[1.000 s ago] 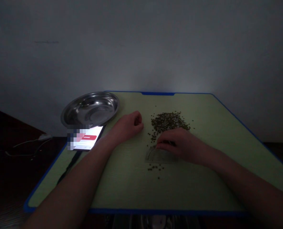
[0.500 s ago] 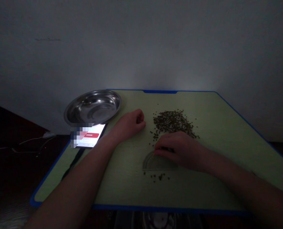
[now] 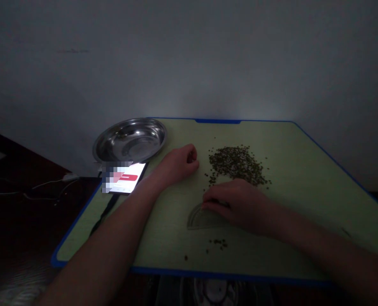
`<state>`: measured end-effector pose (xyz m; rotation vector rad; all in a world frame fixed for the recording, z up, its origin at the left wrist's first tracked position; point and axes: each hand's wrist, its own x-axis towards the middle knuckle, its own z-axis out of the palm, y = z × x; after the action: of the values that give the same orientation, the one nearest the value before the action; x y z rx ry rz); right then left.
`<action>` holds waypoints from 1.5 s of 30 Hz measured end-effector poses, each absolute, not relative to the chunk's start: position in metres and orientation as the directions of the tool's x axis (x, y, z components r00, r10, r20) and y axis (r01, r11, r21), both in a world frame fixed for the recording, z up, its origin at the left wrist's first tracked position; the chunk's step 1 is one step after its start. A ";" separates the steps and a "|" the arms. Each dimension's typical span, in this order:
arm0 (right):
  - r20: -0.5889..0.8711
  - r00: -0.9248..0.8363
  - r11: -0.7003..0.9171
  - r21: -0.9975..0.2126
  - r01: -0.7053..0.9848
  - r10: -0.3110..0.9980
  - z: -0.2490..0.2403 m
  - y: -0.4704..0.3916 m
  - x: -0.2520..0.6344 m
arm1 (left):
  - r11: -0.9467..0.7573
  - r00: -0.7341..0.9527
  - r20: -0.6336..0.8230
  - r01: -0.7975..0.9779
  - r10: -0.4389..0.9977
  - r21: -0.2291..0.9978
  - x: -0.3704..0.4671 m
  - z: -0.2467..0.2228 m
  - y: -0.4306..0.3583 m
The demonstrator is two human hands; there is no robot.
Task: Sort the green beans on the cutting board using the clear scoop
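Moved toward the near edge of the bench (image 3: 291, 155) since the earlier frame: one clear protractor (image 3: 205, 219), pinched at its curved edge by the nearly closed right hand (image 3: 238, 203), plus, nearer still, roughly ten loose beans (image 3: 218, 242), too blurred for sure counting. Unmoved, farther right: one bean pile (image 3: 236, 162). Left of that, loosely curled, contents impossible to tell: the left hand (image 3: 181, 162). Farther left: one bowl (image 3: 125, 136), one phone (image 3: 130, 178).

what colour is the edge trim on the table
Blue: the table's edge trim shows best in the head view.
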<state>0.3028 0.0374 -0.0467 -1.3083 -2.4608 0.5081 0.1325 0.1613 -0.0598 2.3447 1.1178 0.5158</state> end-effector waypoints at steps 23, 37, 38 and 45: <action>0.209 -0.738 0.695 -0.566 0.443 0.642 -0.042 0.012 0.289 | -0.550 0.588 0.133 0.619 0.798 0.561 0.134 -0.060 0.160; 0.117 -0.629 0.524 -0.679 0.514 0.768 -0.023 0.021 0.325 | -0.558 0.598 0.131 0.616 0.791 0.556 0.133 -0.063 0.163; 0.109 -0.616 0.514 -0.674 0.531 0.780 -0.025 0.024 0.324 | -0.556 0.598 0.127 0.616 0.791 0.558 0.133 -0.062 0.163; -0.001 -0.547 0.422 -0.634 0.648 0.837 -0.039 0.027 0.317 | -0.550 0.593 0.121 0.626 0.796 0.553 0.133 -0.059 0.162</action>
<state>0.3174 0.0268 -0.0392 -1.2812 -2.3660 0.8473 0.1330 0.1616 -0.0595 2.3649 1.1330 0.5002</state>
